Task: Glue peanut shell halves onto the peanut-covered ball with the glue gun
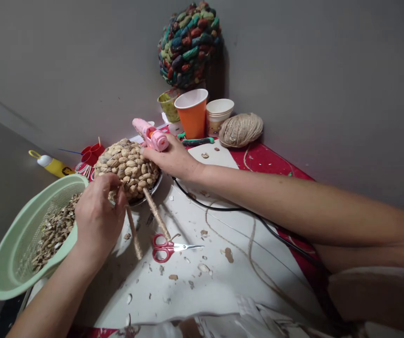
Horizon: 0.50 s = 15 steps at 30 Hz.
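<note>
A rounded form covered in peanut shells [131, 162] sits in a dark, shiny-rimmed dish, with two twine-wrapped sticks [156, 213] reaching from it toward me. My right hand [177, 159] is closed around a pink glue gun [151, 134], held at the far right side of the form. At its near left side, my left hand [99, 211] has its fingers bent together against the shells. Whatever lies between those fingertips is hidden. Red-handled scissors [165, 249] lie beside the stick ends.
To the left, a green colander [11, 253] holds shell pieces. Behind stand an orange cup [192, 117], stacked paper cups [219, 115], a twine ball [241, 130] and a multicoloured shell-covered ball [190, 47]. A black cord [219, 209] and loose twine cross the white board [230, 291].
</note>
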Tool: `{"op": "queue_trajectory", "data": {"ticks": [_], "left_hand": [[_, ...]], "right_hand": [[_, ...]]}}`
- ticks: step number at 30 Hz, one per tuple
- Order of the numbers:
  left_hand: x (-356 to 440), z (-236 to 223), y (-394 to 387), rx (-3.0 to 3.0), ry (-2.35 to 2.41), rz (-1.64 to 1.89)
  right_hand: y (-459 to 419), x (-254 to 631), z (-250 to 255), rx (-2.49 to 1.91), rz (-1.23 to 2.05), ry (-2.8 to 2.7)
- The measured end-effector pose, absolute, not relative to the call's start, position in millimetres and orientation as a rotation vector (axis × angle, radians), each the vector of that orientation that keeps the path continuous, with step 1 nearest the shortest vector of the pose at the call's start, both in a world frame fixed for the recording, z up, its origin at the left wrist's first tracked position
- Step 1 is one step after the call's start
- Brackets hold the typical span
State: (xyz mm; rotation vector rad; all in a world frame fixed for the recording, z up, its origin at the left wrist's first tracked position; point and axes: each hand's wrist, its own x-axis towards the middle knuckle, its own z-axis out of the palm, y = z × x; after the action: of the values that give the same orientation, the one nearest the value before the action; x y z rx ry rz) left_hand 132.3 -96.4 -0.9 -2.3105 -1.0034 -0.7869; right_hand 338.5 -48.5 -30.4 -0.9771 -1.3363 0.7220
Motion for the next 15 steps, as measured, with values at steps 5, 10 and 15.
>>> {"op": "queue_trajectory", "data": {"ticks": [5, 10, 15], "left_hand": [[133.3, -2.3, -94.0, -2.329, -0.938, -0.885], [134.1, -2.3, -93.9, -2.34, -0.88, -0.855], [130.6, -2.3, -92.8, -2.339, -0.836, -0.89]], "right_hand": [[-49.4, 338.2, -31.2, -0.985, 0.722, -1.315], [-51.3, 339.0, -30.4, -1.003, 0.729, -1.331], [-50.7, 339.4, -32.0, -0.99, 0.724, -1.342]]}}
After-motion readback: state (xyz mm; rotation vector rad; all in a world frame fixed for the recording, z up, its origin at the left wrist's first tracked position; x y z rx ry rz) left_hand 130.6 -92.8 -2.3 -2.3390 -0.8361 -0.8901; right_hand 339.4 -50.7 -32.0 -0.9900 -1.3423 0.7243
